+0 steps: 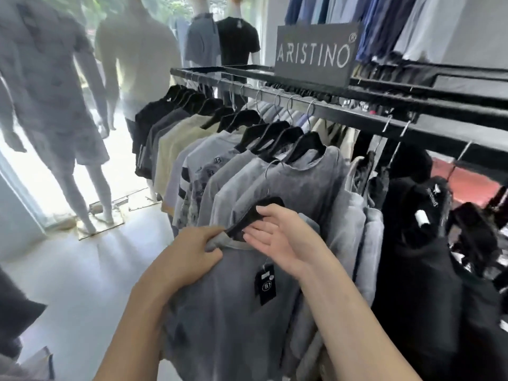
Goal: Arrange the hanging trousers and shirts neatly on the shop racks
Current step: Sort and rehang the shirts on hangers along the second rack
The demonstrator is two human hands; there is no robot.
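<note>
Left hand (192, 251) pinches the grey shirt (220, 312) by its collar. Right hand (277, 235), fingers loose, touches the hanger (242, 225). Shirt looks unhooked, hanging below the rail (330, 108). Hanger slants up-right toward the rail; right hand is nearer.

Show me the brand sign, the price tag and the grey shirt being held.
brand sign (314, 55), head view, middle of its lettering.
price tag (264, 284), head view, centre of the black card.
grey shirt (220, 320), head view, chest below the collar.
</note>
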